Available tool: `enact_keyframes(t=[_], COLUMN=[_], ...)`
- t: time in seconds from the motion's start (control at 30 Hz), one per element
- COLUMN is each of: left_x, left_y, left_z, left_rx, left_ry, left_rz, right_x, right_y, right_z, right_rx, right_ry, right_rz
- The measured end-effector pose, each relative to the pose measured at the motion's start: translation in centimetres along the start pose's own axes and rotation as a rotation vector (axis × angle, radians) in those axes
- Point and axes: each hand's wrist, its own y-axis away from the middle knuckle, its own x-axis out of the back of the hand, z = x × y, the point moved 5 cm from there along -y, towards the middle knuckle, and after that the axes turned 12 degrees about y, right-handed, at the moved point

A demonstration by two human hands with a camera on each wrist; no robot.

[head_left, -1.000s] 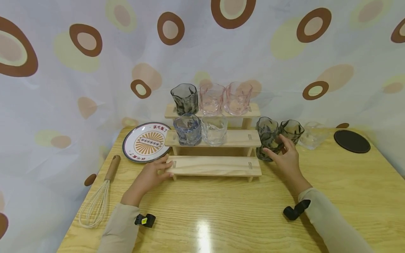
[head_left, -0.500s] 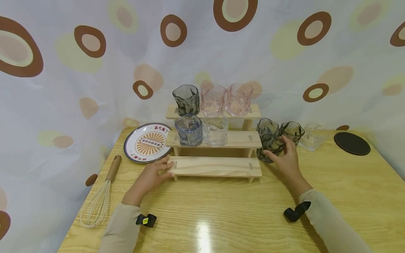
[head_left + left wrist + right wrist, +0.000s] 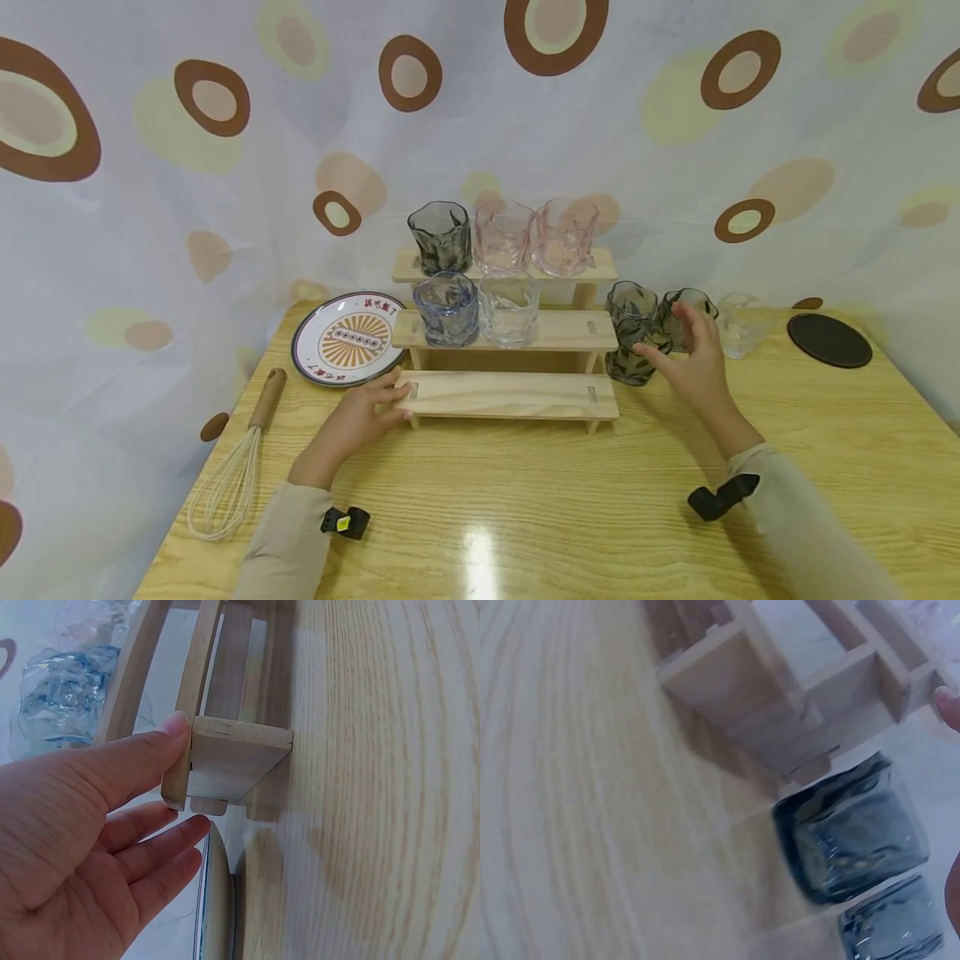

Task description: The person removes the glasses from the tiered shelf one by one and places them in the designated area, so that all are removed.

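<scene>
A stepped wooden shelf stands mid-table. My left hand pinches the left end of its lowest board, with the thumb on one face and fingers at the other edge in the left wrist view. Smoky grey glasses stand close to the shelf's right end; whether they are stacked or one behind another I cannot tell. My right hand is beside them with thumb and fingers spread, holding nothing. Another grey glass is partly behind its fingers. In the right wrist view, a grey glass shows beside the shelf.
On the top board are a grey glass and two pink glasses. The middle board bears a blue glass and a clear glass. Around are a plate, whisk, clear glassware and black disc.
My right hand has drawn back to the right from the grey glasses, which stay beside the shelf. The left hand keeps its hold on the lowest board.
</scene>
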Motion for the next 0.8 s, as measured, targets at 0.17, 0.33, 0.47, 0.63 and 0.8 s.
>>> enact_keyframes(t=[0.17, 0.33, 0.47, 0.63, 0.8], left_x=[0.0, 0.0, 0.0, 0.0, 0.1], left_y=[0.1, 0.1, 0.0, 0.1, 0.1], left_z=[-0.1, -0.1, 0.0, 0.1, 0.1], left_rx=[0.014, 0.018, 0.009, 0.006, 0.006], left_ry=[0.0, 0.001, -0.009, -0.006, -0.007], left_rz=[-0.006, -0.003, 0.0, -0.001, -0.002], right_x=[0.8, 0.0, -1.2, -3.1, -5.2], right_y=[-0.5, -1.2, -1.5, -1.8, -2.4], right_z=[-3.5, -5.4, -7.1, -9.2, -10.5], right_rx=[0.081, 0.162, 0.244, 0.284, 0.267], right_ry=[-0.087, -0.173, -0.226, -0.279, -0.311], right_rz=[-0.018, -0.061, -0.062, -0.08, -0.123])
